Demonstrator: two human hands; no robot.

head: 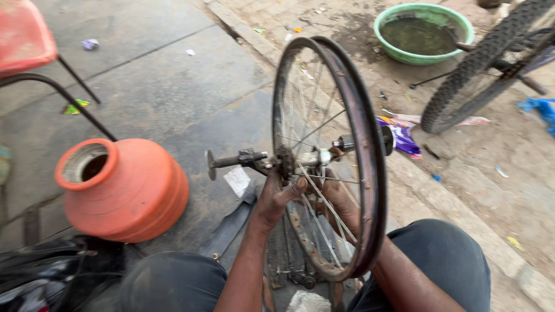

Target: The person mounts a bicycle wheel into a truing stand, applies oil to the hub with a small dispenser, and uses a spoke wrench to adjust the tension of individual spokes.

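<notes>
The left hand (276, 199) was closed on the hub area of a bare bicycle wheel (370, 156), its thumb pressed up beside the small rusty sprocket (285, 163), apparently so the wheel could be steadied at its centre. The right hand (341, 202) was seen through the spokes (324, 199) on the far side of the wheel, cupped below the hub; whether its fingers were clamped on anything could not be told, since spokes and rim crossed in front of it.

The wheel was held upright between the person's knees (439, 254), off the ground, with its rim (315, 43) standing on edge and turned nearly edge-on to the camera. The axle (324, 155) lay roughly level, its long axis running left to right, and a cranked tool or lever (234, 160) with a round end stuck out from the sprocket side toward the left. The wheel was probably carried this way so both sides of the hub could be reached at once.

An orange clay pot (124, 190) lay tilted on the paving to the left, with a chair's black leg (63, 92) behind it. A green basin (423, 32) of murky water stood well apart beyond the kerb, near a tyred bicycle wheel (480, 63) at upper right.
</notes>
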